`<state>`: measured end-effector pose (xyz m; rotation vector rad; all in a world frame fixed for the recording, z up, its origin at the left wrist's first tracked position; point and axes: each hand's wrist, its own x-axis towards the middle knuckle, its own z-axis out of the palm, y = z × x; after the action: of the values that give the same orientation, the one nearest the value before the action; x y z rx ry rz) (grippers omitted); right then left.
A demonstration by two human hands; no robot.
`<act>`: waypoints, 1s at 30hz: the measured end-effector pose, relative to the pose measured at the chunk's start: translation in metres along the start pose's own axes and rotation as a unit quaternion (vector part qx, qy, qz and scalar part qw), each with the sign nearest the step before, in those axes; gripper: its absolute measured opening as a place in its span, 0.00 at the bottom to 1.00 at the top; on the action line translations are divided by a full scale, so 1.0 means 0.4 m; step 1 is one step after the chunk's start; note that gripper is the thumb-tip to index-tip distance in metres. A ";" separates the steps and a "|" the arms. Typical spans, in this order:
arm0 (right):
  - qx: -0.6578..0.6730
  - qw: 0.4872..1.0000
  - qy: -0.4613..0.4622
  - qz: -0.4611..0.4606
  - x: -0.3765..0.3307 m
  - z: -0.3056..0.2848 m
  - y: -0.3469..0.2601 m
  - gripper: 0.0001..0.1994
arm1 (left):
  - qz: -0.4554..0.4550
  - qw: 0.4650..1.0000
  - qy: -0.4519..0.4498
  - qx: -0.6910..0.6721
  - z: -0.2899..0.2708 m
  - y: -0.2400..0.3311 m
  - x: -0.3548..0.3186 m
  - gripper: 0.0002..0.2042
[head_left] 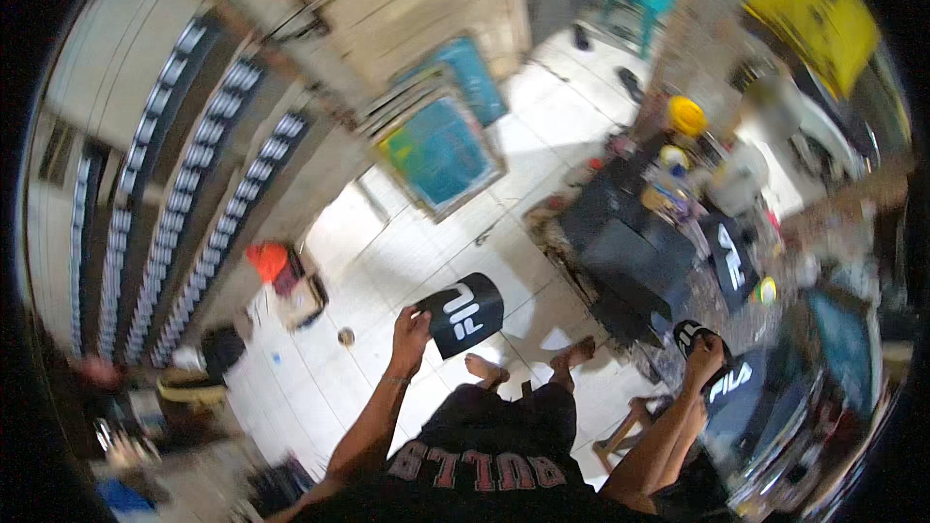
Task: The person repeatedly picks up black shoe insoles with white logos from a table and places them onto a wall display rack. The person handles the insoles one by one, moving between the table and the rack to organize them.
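A curved black sheet [463, 314] with white print hangs from my left hand [411, 337], which pinches its left edge above the tiled floor. Off to the right, my right hand [707, 360] has its fingers closed on the edge of another black piece [686, 330] with white print, partly covered by the hand. Just below that hand, a black printed sheet [731, 384] lies on the cluttered worktable. One more black printed sheet [731, 261] rests farther back there. A second stretch of forearm shows beside my right arm; whose it is, I cannot make out.
Rows of black printed pieces [184, 184] line the left wall. Framed screens [444, 155] lean by the wooden door [387, 10]. The worktable carries dark sheets [630, 261] and a yellow-lidded container [687, 116]. A wooden stool [620, 434] stands near my right leg; an orange item [267, 261] lies left.
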<state>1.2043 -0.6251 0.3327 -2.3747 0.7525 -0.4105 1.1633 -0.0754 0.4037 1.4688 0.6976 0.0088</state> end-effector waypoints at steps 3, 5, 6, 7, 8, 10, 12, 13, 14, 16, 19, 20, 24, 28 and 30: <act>0.038 0.980 0.023 -0.192 -0.105 0.114 -0.298 0.09 | 0.134 0.991 0.013 -0.007 -0.201 -0.026 0.021 0.10; 0.074 0.974 -0.020 -0.212 -0.176 0.192 -0.495 0.10 | 0.183 0.978 0.099 0.001 -0.322 -0.029 0.005 0.10; 0.087 0.978 -0.083 -0.169 -0.223 0.225 -0.585 0.10 | 0.186 0.970 0.154 0.021 -0.386 -0.026 -0.010 0.10; 0.098 0.974 -0.152 -0.137 -0.261 0.259 -0.665 0.10 | 0.179 0.960 0.210 0.044 -0.439 -0.015 -0.028 0.10; 0.115 0.964 -0.188 -0.151 -0.294 0.302 -0.746 0.10 | 0.193 0.946 0.253 0.057 -0.496 -0.011 -0.047 0.10; 0.162 0.912 -0.216 -0.308 -0.356 0.407 -0.884 0.10 | 0.218 0.910 0.342 0.085 -0.604 0.000 -0.092 0.10; 0.220 0.829 -0.272 -0.436 -0.427 0.535 -1.003 0.10 | 0.206 0.889 0.393 0.111 -0.725 0.010 -0.124 0.10; 0.240 0.800 -0.331 -0.439 -0.453 0.586 -1.049 0.11 | 0.182 0.891 0.399 0.115 -0.777 0.006 -0.147 0.10; 0.258 0.769 -0.390 -0.436 -0.479 0.640 -1.093 0.12 | 0.197 0.877 0.419 0.127 -0.814 -0.002 -0.164 0.09; 0.270 0.725 -0.532 -0.344 -0.543 0.729 -1.153 0.15 | 0.193 0.871 0.437 0.119 -0.884 -0.021 -0.184 0.10; 0.240 0.661 -0.616 -0.355 -0.630 0.866 -1.273 0.17 | 0.124 0.864 0.468 0.137 -0.990 -0.047 -0.181 0.11; 0.198 0.668 -0.571 -0.434 -0.661 0.912 -1.308 0.15 | 0.117 0.862 0.476 0.132 -1.025 -0.054 -0.169 0.11; 0.048 0.692 -0.556 -0.459 -0.771 1.108 -1.447 0.12 | 0.090 0.843 0.507 0.159 -1.156 -0.073 -0.095 0.07; -0.060 0.621 -0.511 -0.591 -0.833 1.259 -1.637 0.15 | -0.005 0.808 0.557 0.191 -1.288 -0.048 0.007 0.06; -0.008 0.608 -0.522 -0.598 -0.880 1.310 -1.793 0.17 | -0.001 0.801 0.575 0.168 -1.357 -0.017 0.065 0.05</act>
<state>1.4592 0.2956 0.3466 -2.1935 -1.4300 0.5330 0.9464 0.4229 0.4166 1.7283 1.7487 0.8874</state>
